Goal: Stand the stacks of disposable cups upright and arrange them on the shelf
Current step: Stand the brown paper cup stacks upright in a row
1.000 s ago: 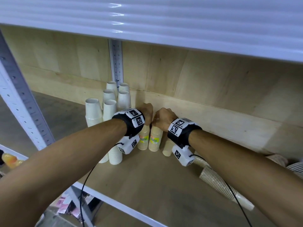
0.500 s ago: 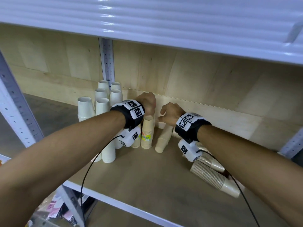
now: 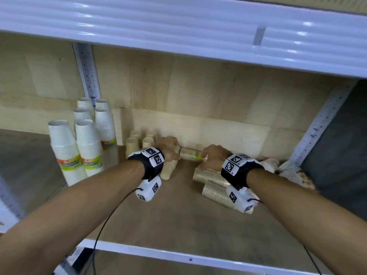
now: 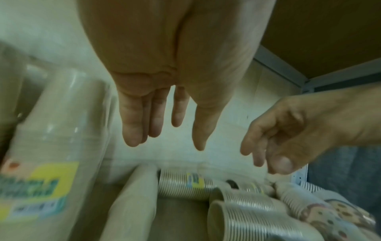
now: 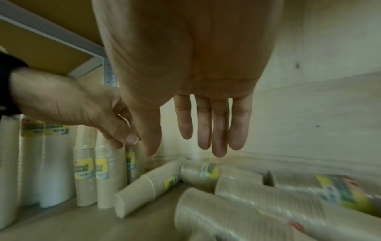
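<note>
Just below the fingers (image 5: 219, 130) of the right hand (image 3: 212, 155), which hang straight and slightly apart with nothing in them, sleeves of beige paper cups (image 5: 247, 210) lie on their sides on the wooden shelf (image 3: 178, 219). One lying beige stack with a yellow label (image 3: 190, 154) stretches between the two hands, under their fingertips; I cannot tell whether either hand touches it. The left hand (image 3: 167, 147) also has its fingers (image 4: 132, 125) extended and loose, clamped on nothing. Beside those left fingers another beige stack leans tilted (image 5: 148, 181) against the upright ones. Beyond the left hand, a cluster of small beige stacks (image 3: 139, 141) stands upright by the back board. Farther to the left, tall white cup stacks with green-yellow labels (image 3: 87, 147) stand upright together. Past the right hand, patterned cup stacks (image 3: 292, 173) lie in the shelf's far corner.
</note>
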Available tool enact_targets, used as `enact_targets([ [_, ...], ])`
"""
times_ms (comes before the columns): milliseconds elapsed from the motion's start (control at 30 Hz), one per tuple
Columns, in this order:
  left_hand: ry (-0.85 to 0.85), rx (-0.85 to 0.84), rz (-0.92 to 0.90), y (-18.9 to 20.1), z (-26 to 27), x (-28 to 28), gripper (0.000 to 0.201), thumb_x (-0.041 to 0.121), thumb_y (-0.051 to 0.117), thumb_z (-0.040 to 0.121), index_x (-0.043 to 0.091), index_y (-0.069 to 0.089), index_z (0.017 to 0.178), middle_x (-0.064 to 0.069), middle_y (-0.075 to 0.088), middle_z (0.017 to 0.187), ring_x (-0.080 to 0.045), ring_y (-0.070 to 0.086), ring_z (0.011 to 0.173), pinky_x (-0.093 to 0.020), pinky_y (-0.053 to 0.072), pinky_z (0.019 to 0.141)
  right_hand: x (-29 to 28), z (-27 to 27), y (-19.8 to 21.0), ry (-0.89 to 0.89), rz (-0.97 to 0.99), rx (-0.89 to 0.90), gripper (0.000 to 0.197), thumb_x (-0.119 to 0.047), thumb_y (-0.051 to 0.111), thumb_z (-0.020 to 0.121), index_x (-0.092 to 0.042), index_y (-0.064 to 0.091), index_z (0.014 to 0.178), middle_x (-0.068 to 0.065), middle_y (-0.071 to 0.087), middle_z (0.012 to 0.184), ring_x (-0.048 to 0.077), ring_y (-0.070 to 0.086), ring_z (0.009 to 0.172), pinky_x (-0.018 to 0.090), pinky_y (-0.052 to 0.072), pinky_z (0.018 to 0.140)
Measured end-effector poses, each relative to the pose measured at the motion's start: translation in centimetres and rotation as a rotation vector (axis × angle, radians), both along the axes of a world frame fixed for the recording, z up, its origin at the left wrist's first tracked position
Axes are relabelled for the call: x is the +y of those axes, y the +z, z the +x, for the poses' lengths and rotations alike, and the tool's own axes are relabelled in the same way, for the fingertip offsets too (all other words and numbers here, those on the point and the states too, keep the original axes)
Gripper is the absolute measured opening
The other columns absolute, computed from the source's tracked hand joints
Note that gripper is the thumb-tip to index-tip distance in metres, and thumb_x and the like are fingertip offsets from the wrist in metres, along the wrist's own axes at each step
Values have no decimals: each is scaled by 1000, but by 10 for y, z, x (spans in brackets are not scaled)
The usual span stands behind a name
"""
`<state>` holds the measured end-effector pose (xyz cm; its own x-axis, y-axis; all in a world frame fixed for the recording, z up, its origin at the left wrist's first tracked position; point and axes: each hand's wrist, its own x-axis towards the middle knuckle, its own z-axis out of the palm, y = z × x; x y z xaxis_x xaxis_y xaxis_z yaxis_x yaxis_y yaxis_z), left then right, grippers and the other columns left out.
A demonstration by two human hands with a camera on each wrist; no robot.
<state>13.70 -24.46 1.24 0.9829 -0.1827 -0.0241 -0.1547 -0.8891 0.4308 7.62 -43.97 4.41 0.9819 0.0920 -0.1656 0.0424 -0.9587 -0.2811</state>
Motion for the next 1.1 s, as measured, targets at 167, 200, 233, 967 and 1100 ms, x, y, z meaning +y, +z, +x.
enact_targets([
  [167, 33, 26, 17, -40, -4, 0, 74, 34, 76, 80, 19, 41, 145, -6, 51, 141, -27, 50, 127, -32, 42, 98, -33, -17, -23, -10, -42, 101, 56, -46, 76, 79, -17, 60, 124, 2, 59, 128, 23, 57, 113, 28, 44, 84],
  [200, 48, 30, 20, -47, -5, 0, 76, 34, 76, 81, 19, 40, 146, -6, 50, 143, -27, 49, 129, -33, 42, 100, -39, -20, -27, -7, -64, 115, 55, -48, 75, 79, -15, 62, 123, 4, 61, 127, 24, 58, 112, 29, 46, 85],
  [233, 61, 31, 20, -52, -6, -1, 77, 35, 76, 80, 20, 38, 146, -6, 49, 144, -27, 48, 131, -34, 42, 101, -44, -23, -31, -12, -89, 132, 56, -48, 73, 81, -12, 63, 122, 8, 62, 126, 25, 59, 111, 31, 49, 87],
  [967, 135, 12, 56, -87, -6, -2, 67, 4, 62, 82, 19, 36, 141, -18, 58, 127, -37, 58, 115, -42, 52, 90, -76, -44, -63, 88, -282, 259, 58, -43, 77, 76, -10, 56, 119, 3, 58, 108, 15, 50, 84, 20, 33, 53],
  [1100, 150, -14, 90, -78, -7, -4, 51, 8, 60, 86, 15, 43, 134, -15, 59, 125, -36, 60, 113, -43, 52, 88, -71, -43, -59, 97, -317, 252, 51, -44, 74, 77, -13, 60, 116, 1, 59, 105, 19, 58, 90, 26, 46, 67],
])
